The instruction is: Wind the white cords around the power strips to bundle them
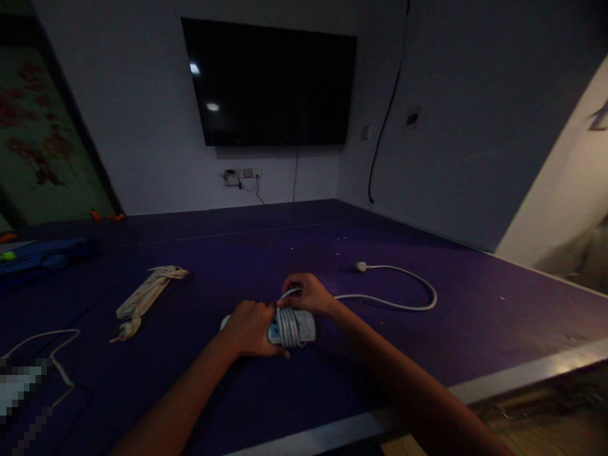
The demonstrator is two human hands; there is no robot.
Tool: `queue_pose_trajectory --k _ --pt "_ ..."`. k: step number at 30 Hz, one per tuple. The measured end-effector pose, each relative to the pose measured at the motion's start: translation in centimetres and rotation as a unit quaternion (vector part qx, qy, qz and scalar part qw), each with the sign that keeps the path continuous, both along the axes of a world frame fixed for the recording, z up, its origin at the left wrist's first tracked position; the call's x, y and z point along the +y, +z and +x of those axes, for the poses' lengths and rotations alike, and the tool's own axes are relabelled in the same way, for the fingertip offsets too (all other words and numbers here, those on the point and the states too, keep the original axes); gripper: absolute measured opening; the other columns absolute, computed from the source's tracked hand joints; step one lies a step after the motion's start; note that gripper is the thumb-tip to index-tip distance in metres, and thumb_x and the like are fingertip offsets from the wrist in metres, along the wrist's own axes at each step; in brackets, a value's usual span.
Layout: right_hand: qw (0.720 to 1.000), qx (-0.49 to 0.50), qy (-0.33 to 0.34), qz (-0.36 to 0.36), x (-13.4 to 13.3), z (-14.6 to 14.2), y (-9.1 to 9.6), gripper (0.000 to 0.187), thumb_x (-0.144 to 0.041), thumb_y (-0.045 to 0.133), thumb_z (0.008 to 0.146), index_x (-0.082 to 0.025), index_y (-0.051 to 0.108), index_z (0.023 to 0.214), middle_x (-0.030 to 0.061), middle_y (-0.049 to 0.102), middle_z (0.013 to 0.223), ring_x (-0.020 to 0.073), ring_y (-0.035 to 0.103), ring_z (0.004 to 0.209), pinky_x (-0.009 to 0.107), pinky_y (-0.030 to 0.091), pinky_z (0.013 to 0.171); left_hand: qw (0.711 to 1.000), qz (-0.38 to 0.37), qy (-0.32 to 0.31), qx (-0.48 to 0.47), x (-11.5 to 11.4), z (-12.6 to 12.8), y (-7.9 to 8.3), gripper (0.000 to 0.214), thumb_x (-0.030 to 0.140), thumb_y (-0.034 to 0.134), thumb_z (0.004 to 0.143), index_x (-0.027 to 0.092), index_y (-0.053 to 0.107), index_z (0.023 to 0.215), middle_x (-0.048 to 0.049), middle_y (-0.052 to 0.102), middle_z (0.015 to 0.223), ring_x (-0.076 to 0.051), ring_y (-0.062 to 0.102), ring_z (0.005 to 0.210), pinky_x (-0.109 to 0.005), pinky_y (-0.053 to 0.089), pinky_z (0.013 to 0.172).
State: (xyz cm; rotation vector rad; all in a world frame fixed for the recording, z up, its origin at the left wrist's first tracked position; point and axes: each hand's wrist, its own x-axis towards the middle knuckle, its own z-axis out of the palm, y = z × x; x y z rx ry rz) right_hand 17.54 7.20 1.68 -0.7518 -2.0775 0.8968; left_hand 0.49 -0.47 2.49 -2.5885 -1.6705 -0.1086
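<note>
A white power strip [308, 324] lies across the front of the purple surface, with several turns of its cable [289, 328] wound around its body. My left hand [251, 328] is closed around the strip just left of the windings; a blue socket face shows beside the fingers. At the top of the coil, my right hand [306, 294] pinches the white cable between thumb and fingers. The loose end of the cable runs out to the right, bends back in a wide loop and ends at a plug [361, 266] resting on the surface.
Left of my hands lies another power strip [147, 294] with its cord wrapped on it. Blue cloth [52, 253] and a thin white cable [59, 364] are at the far left. A television [273, 85] hangs on the wall above sockets [242, 174]. The surface's pale edge [532, 370] runs along the front.
</note>
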Motion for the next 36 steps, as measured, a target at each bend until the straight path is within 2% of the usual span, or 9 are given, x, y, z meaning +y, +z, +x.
queue_pose_trajectory --k 5,8,13,19,29,36 --pt "0.986 0.023 0.080 -0.145 0.5 0.4 0.1 0.037 -0.043 0.078 0.054 -0.013 0.057 0.063 -0.0049 0.052 0.055 0.0067 0.045 0.050 0.019 0.034 0.048 0.998 0.033 -0.056 0.010 -0.6 0.6 0.1 0.075 0.079 0.054 0.053 0.017 0.061 0.095 -0.0119 0.067 0.085 -0.031 0.064 0.080 -0.041 0.046 0.076" --pt "0.972 0.060 0.113 -0.196 1.0 0.2 -0.2 0.038 -0.044 0.078 0.052 -0.013 0.057 0.061 -0.0052 0.052 0.055 0.0061 0.045 0.049 0.020 0.034 0.049 0.997 0.048 -0.064 -0.003 -0.6 0.6 0.2 0.079 0.080 0.051 0.055 0.015 0.059 0.099 -0.0132 0.067 0.089 -0.031 0.064 0.082 -0.041 0.047 0.077" --pt "0.950 0.109 0.144 -0.256 1.6 -0.1 -0.8 0.036 -0.040 0.080 0.051 -0.014 0.058 0.062 -0.0051 0.055 0.056 0.0062 0.048 0.049 0.020 0.036 0.050 0.995 0.078 -0.051 -0.041 -0.7 0.7 0.1 0.093 0.081 0.050 0.056 0.011 0.048 0.118 -0.0152 0.067 0.094 -0.032 0.064 0.086 -0.043 0.047 0.078" --pt "0.926 0.147 0.174 -0.301 1.7 0.1 -1.0 0.033 -0.035 0.079 0.056 -0.015 0.056 0.068 -0.0062 0.054 0.056 0.0058 0.047 0.048 0.018 0.036 0.048 0.993 0.085 -0.016 -0.082 -0.8 0.9 -0.3 0.089 0.078 0.056 0.054 0.013 0.043 0.114 -0.0141 0.066 0.096 -0.031 0.064 0.087 -0.039 0.048 0.075" --pt "0.902 0.177 0.202 -0.338 2.4 -0.4 -2.3 0.035 -0.036 0.081 0.054 -0.015 0.056 0.065 -0.0060 0.053 0.055 0.0058 0.047 0.047 0.018 0.036 0.048 0.976 0.178 -0.064 -0.111 -0.4 0.6 -1.2 0.069 0.075 0.054 0.057 0.015 0.049 0.093 -0.0097 0.066 0.075 -0.027 0.064 0.067 -0.037 0.046 0.063" --pt "0.900 0.181 0.203 -0.340 2.5 -0.5 -2.9 0.035 -0.038 0.081 0.055 -0.015 0.057 0.067 -0.0044 0.056 0.058 0.0064 0.049 0.049 0.018 0.037 0.050 0.970 0.154 -0.084 -0.167 -0.6 0.3 -1.2 0.069 0.071 0.063 0.052 0.017 0.051 0.094 -0.0076 0.066 0.074 -0.026 0.064 0.069 -0.037 0.046 0.066"
